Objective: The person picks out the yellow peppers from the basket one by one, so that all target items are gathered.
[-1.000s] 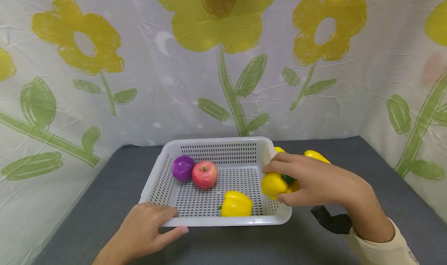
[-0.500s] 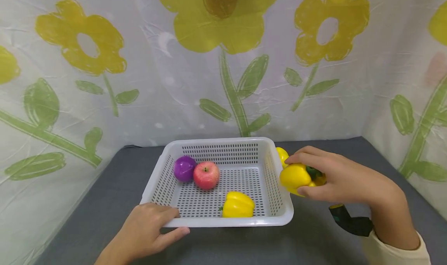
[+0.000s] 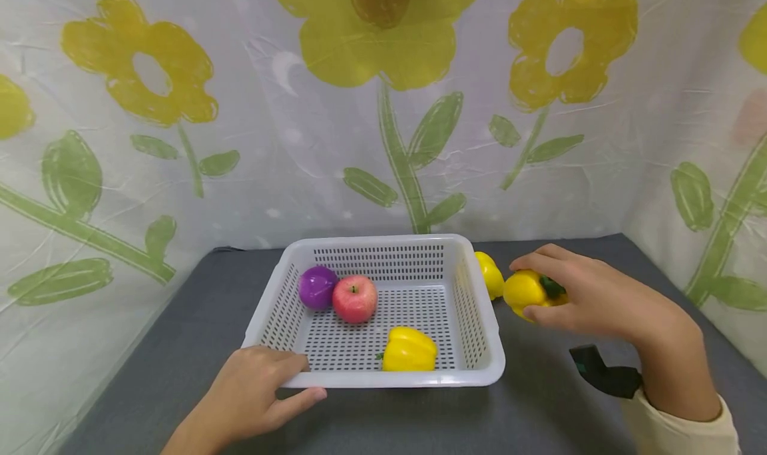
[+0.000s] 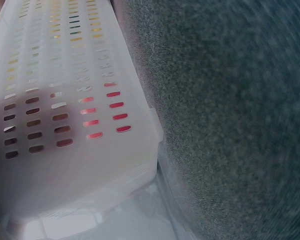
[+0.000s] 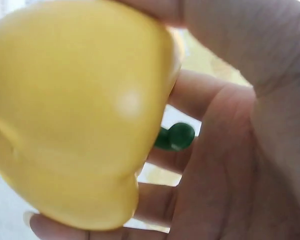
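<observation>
My right hand (image 3: 590, 298) grips a yellow bell pepper (image 3: 522, 291) just right of the white plastic basket (image 3: 401, 380). In the right wrist view the pepper (image 5: 75, 115) fills the left side, its green stem (image 5: 181, 136) pointing at the palm, fingers and thumb curled round it. My left hand (image 3: 248, 395) holds the basket's near left rim, fingers over the edge and thumb in front. Inside the basket lie a purple round thing (image 3: 317, 288), a red apple (image 3: 355, 299) and another yellow bell pepper (image 3: 410, 350). The left wrist view shows the slotted basket wall (image 4: 80, 165).
A further yellow bell pepper (image 3: 490, 275) lies against the basket's right side, between it and my right hand. The grey tabletop (image 3: 198, 322) runs around the basket. Behind stands a pale curtain (image 3: 263, 195) printed with yellow flowers.
My right hand has carried the yellow bell pepper from over the basket's right rim outward to the right, and it now sits slightly farther back. The left hand stays on the rim.
</observation>
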A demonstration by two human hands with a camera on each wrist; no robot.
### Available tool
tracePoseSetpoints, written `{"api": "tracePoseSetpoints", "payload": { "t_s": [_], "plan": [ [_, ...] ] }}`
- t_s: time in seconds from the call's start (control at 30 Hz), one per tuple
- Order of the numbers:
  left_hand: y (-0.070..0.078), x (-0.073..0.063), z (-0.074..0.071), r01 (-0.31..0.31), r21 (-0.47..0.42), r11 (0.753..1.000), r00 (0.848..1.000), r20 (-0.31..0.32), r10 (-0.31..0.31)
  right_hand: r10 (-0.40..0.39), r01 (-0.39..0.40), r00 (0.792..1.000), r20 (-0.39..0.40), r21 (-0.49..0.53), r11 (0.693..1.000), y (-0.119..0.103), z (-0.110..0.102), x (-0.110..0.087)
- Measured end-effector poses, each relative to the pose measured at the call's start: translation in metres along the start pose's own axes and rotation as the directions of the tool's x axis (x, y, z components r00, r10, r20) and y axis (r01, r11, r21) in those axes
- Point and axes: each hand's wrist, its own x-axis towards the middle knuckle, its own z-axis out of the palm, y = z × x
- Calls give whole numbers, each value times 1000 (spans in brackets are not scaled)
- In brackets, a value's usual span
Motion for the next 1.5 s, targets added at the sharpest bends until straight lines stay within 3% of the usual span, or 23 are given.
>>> {"api": "tracePoseSetpoints", "payload": {
  "t_s": [0.43,0.87,1.07,1.5],
  "plan": [
    [2,-1,1,21,-6,1000,1000,20,-21,100,-104,990,102,36,994,13,13,12],
    [1,-1,0,16,-3,1000,1000,17,-16,119,-129,980,159,52,990,24,32,25],
    [0,0,-1,-4,0,1000,1000,-1,4,140,-162,965,220,86,983,27,37,28],
    [0,0,0,10,1,1000,1000,13,-10,109,-128,964,243,64,990,26,43,35]
  ]
}}
